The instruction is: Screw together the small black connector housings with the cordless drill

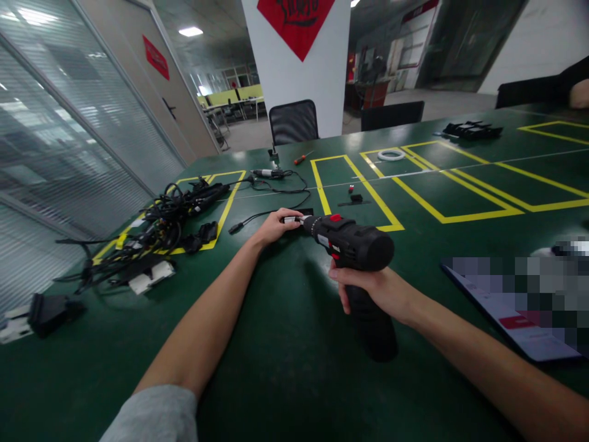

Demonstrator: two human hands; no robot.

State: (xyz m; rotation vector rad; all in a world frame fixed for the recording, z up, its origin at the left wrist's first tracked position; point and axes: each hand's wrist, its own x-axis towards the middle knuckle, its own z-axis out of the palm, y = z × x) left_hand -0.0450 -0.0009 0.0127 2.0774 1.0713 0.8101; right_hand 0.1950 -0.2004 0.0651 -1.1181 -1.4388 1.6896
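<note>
In the head view, my right hand [370, 283] is wrapped around the grip of a black cordless drill [356, 242] with red details. The drill points away and to the left, and its chuck reaches the spot beside my left fingers. My left hand [276, 227] rests low over the green table, its fingers closed on a small black part [306, 212] with a pale piece on its near side. Much of that part is hidden behind the fingers and drill tip, so I cannot tell whether the bit touches it.
A tangle of black cables [177, 212] covers the table's left side. Farther back lie a corded tool [269, 174], a screwdriver [301, 159] and a white tape roll [391, 155]. A tablet [510, 313] lies at right. Yellow tape [377, 199] marks rectangles. Another person's hand [580, 95] shows far right.
</note>
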